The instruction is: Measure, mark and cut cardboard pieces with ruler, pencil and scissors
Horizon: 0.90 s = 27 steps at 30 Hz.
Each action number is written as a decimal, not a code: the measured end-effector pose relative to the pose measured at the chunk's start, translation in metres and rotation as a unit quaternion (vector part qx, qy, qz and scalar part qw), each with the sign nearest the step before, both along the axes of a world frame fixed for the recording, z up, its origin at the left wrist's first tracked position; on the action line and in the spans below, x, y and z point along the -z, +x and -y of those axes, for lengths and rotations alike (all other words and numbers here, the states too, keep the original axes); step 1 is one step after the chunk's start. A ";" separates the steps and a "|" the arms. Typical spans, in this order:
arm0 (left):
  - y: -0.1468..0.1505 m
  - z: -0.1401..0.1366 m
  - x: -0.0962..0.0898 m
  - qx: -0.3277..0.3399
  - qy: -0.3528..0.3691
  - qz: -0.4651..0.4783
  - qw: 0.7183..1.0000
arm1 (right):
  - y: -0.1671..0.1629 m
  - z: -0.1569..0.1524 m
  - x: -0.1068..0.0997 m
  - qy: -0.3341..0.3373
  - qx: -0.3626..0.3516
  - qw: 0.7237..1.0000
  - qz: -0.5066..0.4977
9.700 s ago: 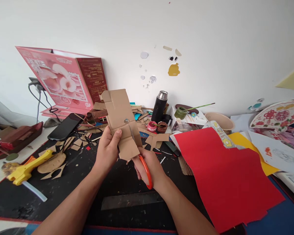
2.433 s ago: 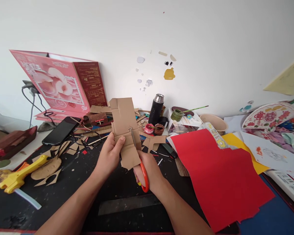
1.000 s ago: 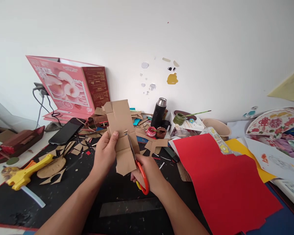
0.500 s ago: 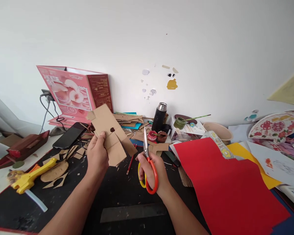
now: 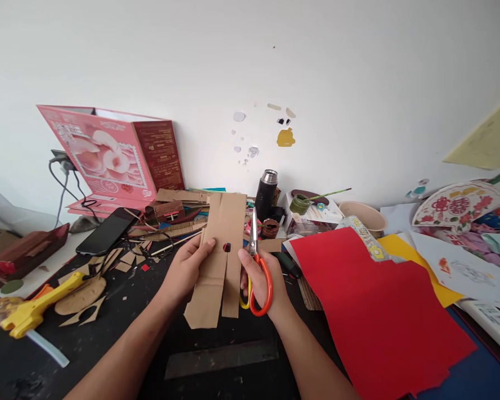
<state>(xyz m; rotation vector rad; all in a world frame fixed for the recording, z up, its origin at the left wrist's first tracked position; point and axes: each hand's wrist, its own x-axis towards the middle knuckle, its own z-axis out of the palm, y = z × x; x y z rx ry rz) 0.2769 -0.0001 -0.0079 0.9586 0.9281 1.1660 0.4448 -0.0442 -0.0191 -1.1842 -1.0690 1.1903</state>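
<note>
A flat piece of brown cardboard [image 5: 211, 278] is held upright over the black table by my left hand [image 5: 187, 266], thumb on its near face. It has a small dark hole and a slit running from near the hole down to the lower edge. My right hand [image 5: 269, 280] is wrapped round a pair of scissors [image 5: 254, 239] with one red and one yellow handle. Their blades are together and point up, just right of the cardboard. The right fingertips are close to the cardboard's right edge; whether they touch it I cannot tell.
A yellow glue gun [image 5: 37, 311], cardboard scraps and a black phone [image 5: 108, 230] lie at left, before a pink box [image 5: 108, 155]. Behind stand a black flask [image 5: 266, 194] and paint jars [image 5: 300, 204]. Red paper [image 5: 370, 311] covers the right; a clear ruler [image 5: 220, 358] lies in front.
The cardboard has swung from a tilt to nearly upright and moved right, close to the scissors. My view has shifted slightly to the right.
</note>
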 end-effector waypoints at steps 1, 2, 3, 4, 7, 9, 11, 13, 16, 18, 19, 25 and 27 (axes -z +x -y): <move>0.000 0.000 0.001 0.019 -0.010 0.002 1.000 | 0.000 0.000 0.000 0.000 -0.004 1.000 0.001; -0.001 0.000 0.002 0.029 -0.020 0.005 0.999 | 0.001 0.001 0.001 0.001 -0.008 1.000 0.002; -0.002 0.000 0.003 0.030 -0.027 0.011 0.999 | 0.001 0.001 0.001 0.001 -0.011 1.000 0.001; -0.003 -0.001 0.004 0.026 -0.030 0.018 0.999 | 0.002 0.001 0.001 0.002 -0.014 1.000 0.001; -0.005 -0.003 0.004 0.023 -0.027 0.031 0.999 | 0.003 0.000 0.001 0.004 -0.026 1.000 -0.003; -0.005 -0.003 0.002 0.037 -0.026 0.033 0.998 | 0.003 0.000 0.000 0.003 -0.030 1.000 -0.009; -0.004 -0.002 -0.002 0.039 -0.030 0.038 0.998 | 0.003 0.000 -0.001 0.001 -0.033 0.999 -0.018; -0.002 -0.001 -0.006 0.034 -0.040 0.050 0.997 | 0.003 0.001 -0.002 -0.002 -0.036 0.999 -0.026; 0.001 0.001 -0.011 0.028 -0.066 0.070 0.995 | 0.004 0.002 -0.004 -0.005 -0.043 0.998 -0.036; 0.002 0.001 -0.012 0.027 -0.080 0.079 0.993 | 0.004 0.004 -0.005 -0.004 -0.048 0.998 -0.041; 0.002 0.001 -0.012 0.029 -0.086 0.081 0.993 | 0.004 0.004 -0.006 -0.003 -0.051 0.998 -0.043; 0.003 0.004 -0.011 0.030 -0.085 0.062 0.994 | 0.003 0.006 -0.008 -0.002 -0.055 0.997 -0.054; 0.004 0.005 -0.011 0.014 -0.068 0.048 0.996 | 0.002 0.005 -0.007 -0.003 -0.045 0.998 -0.045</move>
